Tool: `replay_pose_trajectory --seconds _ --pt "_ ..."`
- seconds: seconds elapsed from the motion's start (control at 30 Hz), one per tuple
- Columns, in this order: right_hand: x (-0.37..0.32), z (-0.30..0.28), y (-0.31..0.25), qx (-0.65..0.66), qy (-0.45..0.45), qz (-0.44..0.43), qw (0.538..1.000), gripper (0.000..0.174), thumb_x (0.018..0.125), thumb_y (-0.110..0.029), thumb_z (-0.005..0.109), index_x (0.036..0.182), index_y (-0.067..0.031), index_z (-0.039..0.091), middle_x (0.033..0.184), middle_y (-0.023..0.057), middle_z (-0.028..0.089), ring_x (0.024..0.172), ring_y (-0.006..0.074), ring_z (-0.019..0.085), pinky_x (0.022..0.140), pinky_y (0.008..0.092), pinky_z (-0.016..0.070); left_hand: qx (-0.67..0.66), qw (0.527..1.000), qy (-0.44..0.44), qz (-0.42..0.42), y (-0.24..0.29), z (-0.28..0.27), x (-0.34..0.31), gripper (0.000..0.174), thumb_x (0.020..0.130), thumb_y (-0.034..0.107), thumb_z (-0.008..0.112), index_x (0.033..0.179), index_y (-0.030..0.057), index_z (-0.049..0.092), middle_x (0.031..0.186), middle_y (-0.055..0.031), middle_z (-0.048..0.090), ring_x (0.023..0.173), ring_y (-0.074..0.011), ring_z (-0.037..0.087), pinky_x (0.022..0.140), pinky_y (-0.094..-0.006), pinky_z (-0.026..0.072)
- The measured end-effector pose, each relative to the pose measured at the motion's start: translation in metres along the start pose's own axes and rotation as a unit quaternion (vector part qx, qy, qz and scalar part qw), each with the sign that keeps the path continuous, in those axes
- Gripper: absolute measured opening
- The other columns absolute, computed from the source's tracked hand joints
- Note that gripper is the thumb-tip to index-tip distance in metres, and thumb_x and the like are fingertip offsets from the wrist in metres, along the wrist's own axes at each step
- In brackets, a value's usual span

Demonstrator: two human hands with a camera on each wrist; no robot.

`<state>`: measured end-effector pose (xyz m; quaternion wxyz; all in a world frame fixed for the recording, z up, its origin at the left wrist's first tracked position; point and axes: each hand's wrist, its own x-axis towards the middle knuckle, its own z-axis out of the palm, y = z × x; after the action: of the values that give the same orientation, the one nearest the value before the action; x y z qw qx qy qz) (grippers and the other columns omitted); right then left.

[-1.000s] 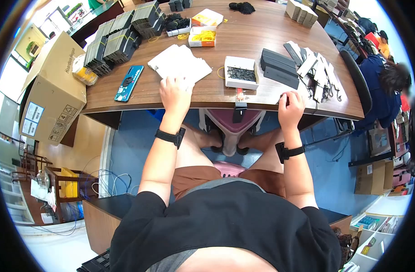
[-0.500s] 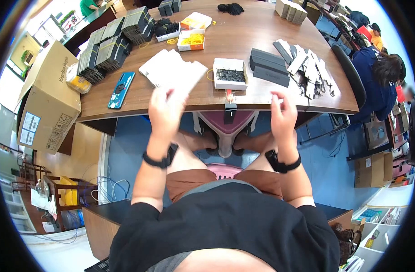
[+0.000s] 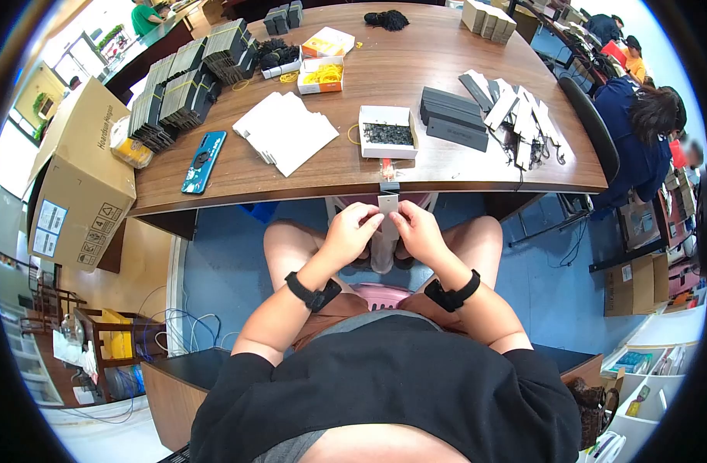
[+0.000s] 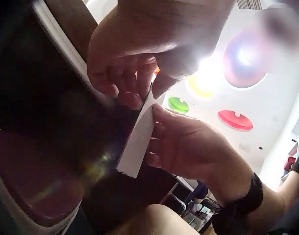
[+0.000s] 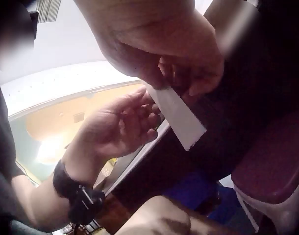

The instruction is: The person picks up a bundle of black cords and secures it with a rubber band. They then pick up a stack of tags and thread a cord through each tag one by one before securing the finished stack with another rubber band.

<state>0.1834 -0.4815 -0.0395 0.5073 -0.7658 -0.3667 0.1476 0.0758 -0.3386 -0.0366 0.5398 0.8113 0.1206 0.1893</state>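
Observation:
My left hand (image 3: 352,234) and right hand (image 3: 420,233) meet just in front of the table's near edge. Between them a narrow, pale hang tag (image 3: 388,204) stands with a small hole near its top. Thumb and fingers of both hands pinch its sides. In the left wrist view, the tag's white face (image 4: 137,142) slants down from the fingertips; the right wrist view shows its free lower end (image 5: 186,129). A fan of white cards (image 3: 285,130) lies on the table beyond my left hand. A white box of small black pieces (image 3: 388,133) stands straight ahead.
Dark tags (image 3: 454,119) and loose white-backed tags with black strings (image 3: 523,116) lie to the right. A phone (image 3: 204,162), banded stacks of tags (image 3: 168,100) and a box of yellow rubber bands (image 3: 321,76) are left. A black clip (image 3: 389,187) sits at the table edge.
My left hand has left the white cards and moved right. The right hand has come in from the right, and both now hold one tag at the middle.

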Motion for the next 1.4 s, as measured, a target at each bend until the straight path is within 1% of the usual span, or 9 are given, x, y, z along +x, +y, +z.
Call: replay_pose_trajectory --seconds 0.27,0.4,0.57,0.63,0.8,1.0,1.1,1.23,1.4 --pt "0.004 0.001 0.016 0.036 -0.001 0.018 0.999 0.024 0.091 -0.023 0.062 0.096 -0.0008 0.067 0.083 0.0191 0.068 0.075 0.0319 0.067 0.068 0.0376 0.0516 0.11 0.989 0.058 0.076 -0.004 0.011 0.011 0.016 0.087 0.016 0.062 0.086 0.0003 0.067 0.083 -0.0157 0.064 0.077 -0.0353 0.063 0.067 -0.0406 0.0494" --pt "0.007 -0.004 -0.01 -0.177 -0.044 0.042 0.982 0.03 0.091 -0.033 0.058 0.088 -0.0048 0.068 0.081 0.0183 0.067 0.08 0.0393 0.065 0.071 0.0456 0.0522 0.2 0.974 0.094 0.055 -0.004 0.01 0.019 0.019 0.086 0.02 0.064 0.084 0.0018 0.067 0.082 -0.0153 0.065 0.075 -0.0353 0.064 0.065 -0.0411 0.0501" --pt "0.027 -0.072 -0.031 -0.213 0.126 0.007 0.969 0.025 0.088 -0.028 0.064 0.084 -0.0035 0.068 0.073 0.0149 0.066 0.069 0.0289 0.065 0.068 0.0397 0.051 0.225 0.966 0.113 0.067 -0.003 0.009 0.024 0.02 0.086 0.023 0.064 0.083 0.0042 0.068 0.083 -0.0138 0.066 0.076 -0.0346 0.064 0.065 -0.0428 0.0506" --pt "0.059 -0.109 -0.03 -0.213 0.233 -0.098 0.944 0.022 0.086 -0.025 0.068 0.089 -0.0033 0.067 0.081 0.0132 0.066 0.075 0.0256 0.064 0.072 0.0372 0.0506 0.232 0.964 0.109 0.066 -0.005 0.009 0.025 0.022 0.087 0.025 0.063 0.083 0.0044 0.069 0.082 -0.0134 0.066 0.076 -0.0345 0.064 0.066 -0.0434 0.0503" --pt "0.104 -0.147 0.018 -0.412 0.205 -0.039 0.887 0.036 0.078 -0.026 0.076 0.105 -0.0069 0.062 0.102 0.0137 0.061 0.095 0.0322 0.061 0.08 0.0405 0.0506 0.246 0.966 0.066 0.039 -0.003 0.009 0.025 0.026 0.088 0.029 0.061 0.083 0.005 0.069 0.082 -0.0129 0.066 0.078 -0.0337 0.064 0.066 -0.0431 0.05" --pt "0.094 -0.124 0.037 -0.425 0.282 -0.068 0.858 0.034 0.078 -0.027 0.076 0.104 -0.0083 0.064 0.103 0.0144 0.061 0.098 0.0325 0.059 0.081 0.0401 0.0489 0.224 0.973 0.036 0.033 -0.008 0.005 0.017 0.026 0.088 0.029 0.061 0.086 0.005 0.071 0.083 -0.0127 0.066 0.079 -0.0326 0.064 0.067 -0.0412 0.05" --pt "0.102 -0.15 0.061 -0.302 0.305 -0.116 0.896 0.032 0.078 -0.028 0.076 0.1 -0.0068 0.066 0.1 0.0151 0.062 0.098 0.0341 0.059 0.084 0.0415 0.0472 0.201 0.979 0.027 0.034 0.001 -0.007 0.012 0.025 0.087 0.027 0.062 0.086 0.0038 0.071 0.084 -0.0126 0.066 0.078 -0.0317 0.064 0.068 -0.0403 0.0502" --pt "0.083 -0.218 0.061 -0.397 0.349 0.039 0.848 0.023 0.086 -0.031 0.067 0.086 -0.008 0.067 0.09 0.0119 0.067 0.088 0.0342 0.063 0.076 0.0449 0.049 0.037 0.998 0.042 0.022 0.023 -0.038 0.004 0.014 0.09 0.011 0.064 0.09 -0.0024 0.069 0.08 -0.0062 0.067 0.075 -0.0117 0.062 0.067 -0.0259 0.0503" --pt "0.056 -0.229 0.056 -0.405 0.293 0.133 0.856 0.03 0.084 -0.037 0.069 0.086 -0.0069 0.067 0.089 0.0147 0.067 0.086 0.0343 0.064 0.075 0.0454 0.05 -0.147 0.985 0.048 0.069 0.089 -0.076 0.007 0.018 0.096 0.009 0.056 0.094 -0.0039 0.068 0.083 -0.0064 0.067 0.077 -0.0118 0.063 0.073 -0.0257 0.0518"
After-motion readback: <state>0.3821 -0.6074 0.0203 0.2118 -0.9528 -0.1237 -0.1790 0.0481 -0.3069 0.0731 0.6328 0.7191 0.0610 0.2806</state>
